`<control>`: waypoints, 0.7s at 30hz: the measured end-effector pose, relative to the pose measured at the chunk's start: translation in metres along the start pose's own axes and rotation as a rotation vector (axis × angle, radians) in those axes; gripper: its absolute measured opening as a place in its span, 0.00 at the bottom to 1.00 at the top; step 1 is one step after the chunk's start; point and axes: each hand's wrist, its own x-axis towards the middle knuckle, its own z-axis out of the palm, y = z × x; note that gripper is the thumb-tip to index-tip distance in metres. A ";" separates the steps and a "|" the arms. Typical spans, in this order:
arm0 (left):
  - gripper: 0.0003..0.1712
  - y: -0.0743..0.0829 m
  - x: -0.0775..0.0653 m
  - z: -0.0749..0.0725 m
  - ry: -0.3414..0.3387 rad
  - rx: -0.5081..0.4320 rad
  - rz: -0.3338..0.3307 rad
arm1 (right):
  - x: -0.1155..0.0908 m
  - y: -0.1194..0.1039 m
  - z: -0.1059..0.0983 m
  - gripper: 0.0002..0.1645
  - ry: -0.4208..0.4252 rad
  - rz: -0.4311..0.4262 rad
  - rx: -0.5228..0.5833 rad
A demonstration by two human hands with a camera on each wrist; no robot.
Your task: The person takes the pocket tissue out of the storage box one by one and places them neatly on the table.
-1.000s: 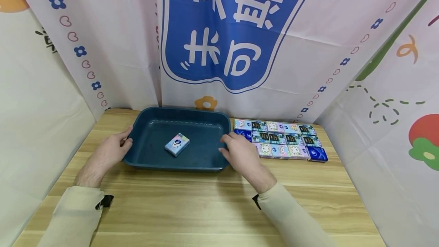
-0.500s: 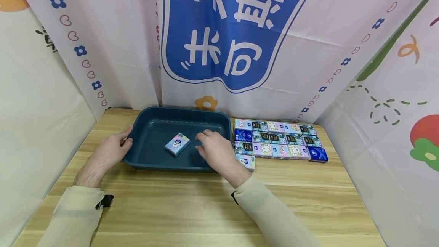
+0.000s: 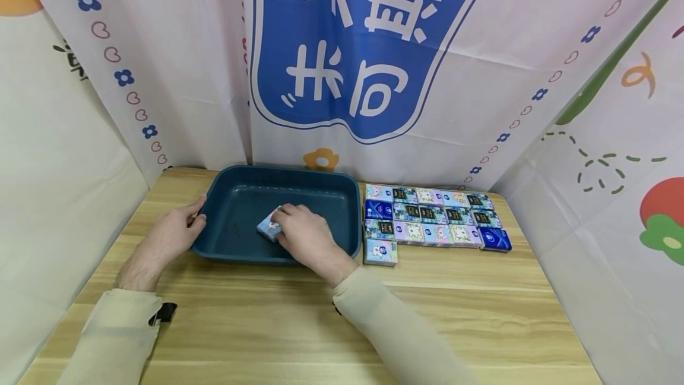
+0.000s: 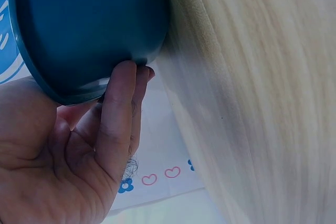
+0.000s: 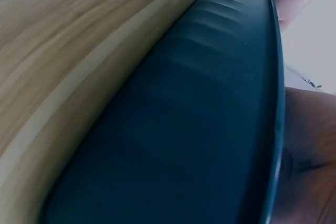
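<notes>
A dark teal rectangular tray (image 3: 230,242) stands on the wooden table. My left hand (image 3: 170,232) holds its left end, and in the left wrist view the fingers (image 4: 116,114) press against the tray's outside with the thumb side at the rim. Inside the tray lies a small pastel tissue pack (image 3: 267,227) with a cartoon print. My right hand (image 3: 307,236) reaches over the front rim and grips this pack, fingers at its far side and thumb at its near side. Part of the pack is hidden under the hand. The right wrist view shows mostly the tray's outer wall (image 5: 184,114).
Right of the tray, several tissue packs (image 3: 433,215) lie in tight rows, pastel, dark-patterned and blue. One more pastel pack (image 3: 380,252) lies in front of them, close to the tray's right corner. A printed curtain (image 3: 214,76) hangs behind the table.
My right hand has moved left from the tray's right rim to the tissue pack inside and closed round it. Packs it covered are now visible. My left hand has stayed on the tray.
</notes>
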 end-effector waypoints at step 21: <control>0.37 -0.001 0.000 0.000 -0.004 -0.004 -0.005 | 0.027 -0.010 0.022 0.27 -0.124 -0.045 -0.012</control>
